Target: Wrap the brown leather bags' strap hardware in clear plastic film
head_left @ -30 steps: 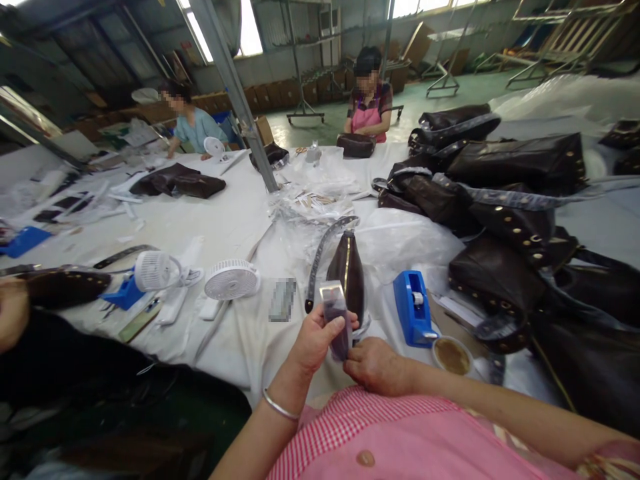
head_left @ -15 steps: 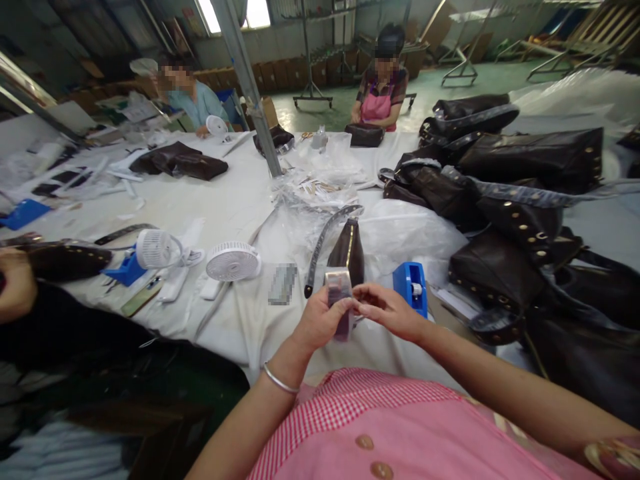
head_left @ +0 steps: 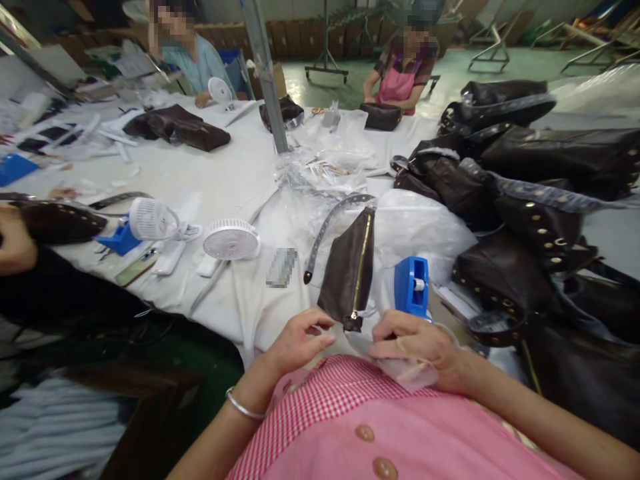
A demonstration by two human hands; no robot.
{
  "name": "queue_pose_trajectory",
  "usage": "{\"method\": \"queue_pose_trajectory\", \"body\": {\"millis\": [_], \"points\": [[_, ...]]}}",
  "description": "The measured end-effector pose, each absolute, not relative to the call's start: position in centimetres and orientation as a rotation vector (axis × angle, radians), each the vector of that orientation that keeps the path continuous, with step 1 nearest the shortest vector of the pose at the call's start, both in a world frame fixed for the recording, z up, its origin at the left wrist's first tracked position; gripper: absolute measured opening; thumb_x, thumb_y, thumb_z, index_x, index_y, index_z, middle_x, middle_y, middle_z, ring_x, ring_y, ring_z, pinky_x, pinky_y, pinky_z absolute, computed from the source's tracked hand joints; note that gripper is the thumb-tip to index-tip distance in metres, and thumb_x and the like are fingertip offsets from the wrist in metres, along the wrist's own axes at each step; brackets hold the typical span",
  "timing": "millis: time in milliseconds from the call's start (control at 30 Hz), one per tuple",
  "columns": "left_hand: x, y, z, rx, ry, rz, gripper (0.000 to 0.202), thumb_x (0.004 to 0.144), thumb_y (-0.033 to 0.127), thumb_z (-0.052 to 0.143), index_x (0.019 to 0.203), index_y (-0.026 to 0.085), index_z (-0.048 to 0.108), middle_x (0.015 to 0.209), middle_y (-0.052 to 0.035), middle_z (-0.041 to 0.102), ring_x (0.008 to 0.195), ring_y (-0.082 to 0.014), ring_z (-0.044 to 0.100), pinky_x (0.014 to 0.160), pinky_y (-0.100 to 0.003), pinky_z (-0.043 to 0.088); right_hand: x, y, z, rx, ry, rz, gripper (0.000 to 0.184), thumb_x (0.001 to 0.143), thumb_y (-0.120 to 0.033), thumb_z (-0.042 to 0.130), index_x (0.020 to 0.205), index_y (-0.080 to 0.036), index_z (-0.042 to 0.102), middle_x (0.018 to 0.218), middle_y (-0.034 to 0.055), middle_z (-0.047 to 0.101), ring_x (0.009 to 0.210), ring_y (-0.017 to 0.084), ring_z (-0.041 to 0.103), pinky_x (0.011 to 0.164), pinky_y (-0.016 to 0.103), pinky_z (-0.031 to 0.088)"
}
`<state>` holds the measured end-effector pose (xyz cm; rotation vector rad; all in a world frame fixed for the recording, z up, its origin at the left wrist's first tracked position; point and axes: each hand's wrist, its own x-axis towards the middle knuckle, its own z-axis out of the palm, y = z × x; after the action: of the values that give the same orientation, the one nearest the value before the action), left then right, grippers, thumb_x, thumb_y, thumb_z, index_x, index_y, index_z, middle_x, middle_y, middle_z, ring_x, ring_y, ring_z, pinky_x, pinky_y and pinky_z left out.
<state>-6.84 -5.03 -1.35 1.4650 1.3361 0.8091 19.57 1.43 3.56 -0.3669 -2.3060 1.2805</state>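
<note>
My right hand (head_left: 417, 347) is closed on a crumpled piece of clear plastic film (head_left: 413, 375), held low against the pink checked apron. Fingers apart and with nothing visible between them, my left hand (head_left: 300, 341) hovers left of it, by the table edge. Just beyond both hands lies a dark brown leather pouch (head_left: 343, 263) with a gold zipper, its pull end towards me. A studded strap (head_left: 323, 233), partly wrapped in plastic, curves along the pouch's left side. Right of the pouch stands a blue tape dispenser (head_left: 411, 285) with a white hub showing.
Brown studded bags (head_left: 540, 227) are heaped on the right. Two white fans (head_left: 231, 239) (head_left: 153, 219) and a pixelated flat item (head_left: 281, 268) stand left. A metal post (head_left: 267, 80) rises mid-table. Co-workers sit opposite (head_left: 400, 80) (head_left: 193, 63); another person's hand (head_left: 15, 243) is at left.
The clear tape-like roll has left my left hand, and I cannot make out where it is. My hands have parted and come nearer my body. My right hand now grips plastic film.
</note>
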Motion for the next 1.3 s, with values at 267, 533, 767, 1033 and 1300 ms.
{"method": "queue_pose_trajectory", "body": {"millis": [267, 533, 767, 1033, 1300], "points": [[-3.4, -5.6, -2.3, 1.127, 1.367, 0.77, 0.008, 0.08, 0.023, 0.065, 0.08, 0.018, 0.071, 0.074, -0.0027, 0.071, 0.07, -0.0159, 0.064, 0.067, -0.026, 0.05, 18.9, 1.8, 4.9, -0.1, -2.448, 1.394, 0.032, 0.101, -0.036, 0.044, 0.11, -0.018, 0.069, 0.094, 0.011, 0.066, 0.086, 0.016, 0.059, 0.079, 0.03, 0.046], [-2.1, -5.6, -3.0, 1.106, 1.388, 0.791, 0.011, 0.078, 0.026, 0.065, 0.078, 0.019, 0.074, 0.072, -0.0037, 0.073, 0.067, -0.0185, 0.065, 0.064, -0.028, 0.049, 19.6, 1.3, 5.7, -0.113, -2.46, 1.35, 0.037, 0.102, -0.038, 0.041, 0.116, -0.017, 0.068, 0.096, 0.0129, 0.066, 0.09, 0.018, 0.06, 0.083, 0.032, 0.048], [-1.5, -5.1, -2.9, 1.595, 1.441, 0.837, 0.014, 0.079, 0.015, 0.06, 0.074, 0.021, 0.072, 0.073, -0.0039, 0.069, 0.072, -0.0183, 0.061, 0.069, -0.029, 0.043, 19.8, 0.9, 5.9, -0.127, -2.45, 1.306, 0.037, 0.102, -0.036, 0.039, 0.117, -0.017, 0.067, 0.097, 0.0133, 0.067, 0.091, 0.018, 0.061, 0.084, 0.034, 0.049], [-2.2, -4.9, -3.1, 1.598, 1.659, 0.875, 0.015, 0.083, 0.015, 0.055, 0.073, 0.02, 0.066, 0.071, -0.0036, 0.063, 0.069, -0.0178, 0.057, 0.071, -0.031, 0.044, 20.4, 0.4, 5.3, -0.225, -2.351, 1.253, 0.032, 0.099, -0.035, 0.047, 0.116, -0.018, 0.068, 0.096, 0.0117, 0.066, 0.091, 0.018, 0.062, 0.081, 0.033, 0.052], [-1.8, -3.7, 0.8, 1.694, 1.021, 0.824, 0.045, 0.082, 0.013, 0.058, 0.125, 0.024, 0.063, 0.123, -0.009, 0.066, 0.114, -0.0262, 0.06, 0.104, -0.04, 0.04, 18.8, 1.4, 3.8, -0.75, -1.929, 1.275, 0.021, 0.09, -0.035, 0.062, 0.095, -0.02, 0.075, 0.093, 0.0082, 0.07, 0.082, 0.018, 0.065, 0.072, 0.031, 0.053]]}}
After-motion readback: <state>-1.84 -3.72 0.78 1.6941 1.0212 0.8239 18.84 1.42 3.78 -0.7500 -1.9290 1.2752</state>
